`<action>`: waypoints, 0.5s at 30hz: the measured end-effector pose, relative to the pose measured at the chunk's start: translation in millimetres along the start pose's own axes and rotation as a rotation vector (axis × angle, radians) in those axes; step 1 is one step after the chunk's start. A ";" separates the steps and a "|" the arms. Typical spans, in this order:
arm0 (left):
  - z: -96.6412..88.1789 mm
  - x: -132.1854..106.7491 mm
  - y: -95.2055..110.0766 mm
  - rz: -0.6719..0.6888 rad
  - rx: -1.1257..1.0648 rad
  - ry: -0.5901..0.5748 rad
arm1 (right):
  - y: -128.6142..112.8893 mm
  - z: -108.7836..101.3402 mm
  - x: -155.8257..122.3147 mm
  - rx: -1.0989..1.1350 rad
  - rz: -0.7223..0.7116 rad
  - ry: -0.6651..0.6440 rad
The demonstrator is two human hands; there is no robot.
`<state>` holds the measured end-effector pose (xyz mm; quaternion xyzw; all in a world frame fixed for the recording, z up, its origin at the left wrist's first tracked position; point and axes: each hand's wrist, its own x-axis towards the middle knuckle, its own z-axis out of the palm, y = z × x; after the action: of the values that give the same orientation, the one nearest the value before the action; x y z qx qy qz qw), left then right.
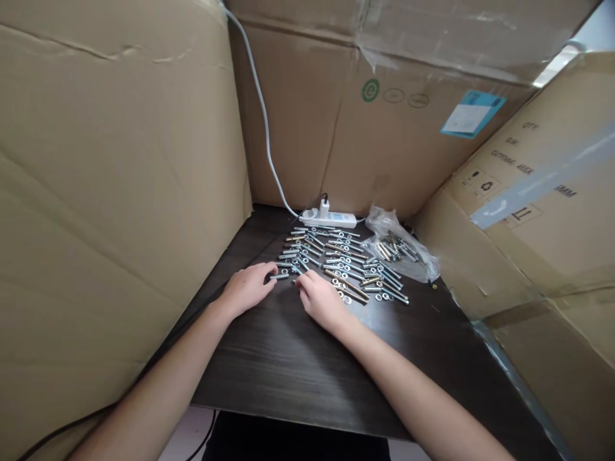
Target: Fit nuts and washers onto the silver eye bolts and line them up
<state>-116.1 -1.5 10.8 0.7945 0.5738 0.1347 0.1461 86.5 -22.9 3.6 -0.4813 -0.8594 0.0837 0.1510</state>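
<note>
Right grip [321, 298] partly hides bolts [298, 269], its hold unclear

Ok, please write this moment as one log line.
left hand: by short metal piece; right hand: by bolts; power strip: beyond bolts

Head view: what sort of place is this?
Probably a makeshift work booth: cardboard walls stand around a dark tabletop, where metal bolts lie in rough rows.

Left hand [247, 288], right hand [321, 301], forearms [403, 378] bare; black clothing [295, 442] at lap.
</note>
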 end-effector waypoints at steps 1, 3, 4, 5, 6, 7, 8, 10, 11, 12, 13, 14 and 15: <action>0.7 -0.2 -0.1 -0.001 0.006 0.005 | -0.4 0.8 2.5 -0.013 -0.006 0.005; 2.2 -0.5 0.2 -0.007 0.024 0.021 | -1.1 1.7 6.1 -0.040 -0.007 0.005; 3.0 -0.5 0.6 -0.010 0.034 0.034 | -1.3 2.0 7.4 -0.054 -0.003 0.004; 3.8 -0.5 1.0 -0.013 0.045 0.048 | -1.5 2.6 8.4 -0.065 0.000 0.005; 4.8 -0.3 1.4 -0.016 0.055 0.059 | -1.6 3.4 9.2 -0.074 0.001 0.010; 5.9 0.1 1.8 -0.017 0.063 0.068 | -1.6 4.8 10.0 -0.083 0.000 0.019; 7.0 0.5 2.1 -0.017 0.070 0.075 | -1.4 6.5 10.7 -0.092 -0.003 0.031; 8.7 1.6 2.7 -0.016 0.081 0.081 | -0.5 10.5 12.5 -0.103 -0.011 0.055; 9.1 2.0 3.0 -0.018 0.086 0.082 | 0.1 12.0 13.5 -0.104 -0.016 0.067; 9.2 2.1 3.5 -0.019 0.089 0.083 | 0.6 12.2 14.4 -0.097 -0.022 0.084; 8.9 1.8 4.3 -0.022 0.089 0.086 | 0.7 10.3 14.9 -0.079 -0.031 0.107; 8.3 1.0 5.5 -0.024 0.087 0.093 | 0.1 5.6 14.5 -0.048 -0.043 0.142; 7.6 -0.5 7.2 -0.025 0.084 0.104 | -1.5 -2.4 12.7 -0.003 -0.061 0.193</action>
<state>-107.0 -4.7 6.6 0.7846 0.5957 0.1499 0.0844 79.9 -12.9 8.6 -0.4611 -0.8552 0.0312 0.2347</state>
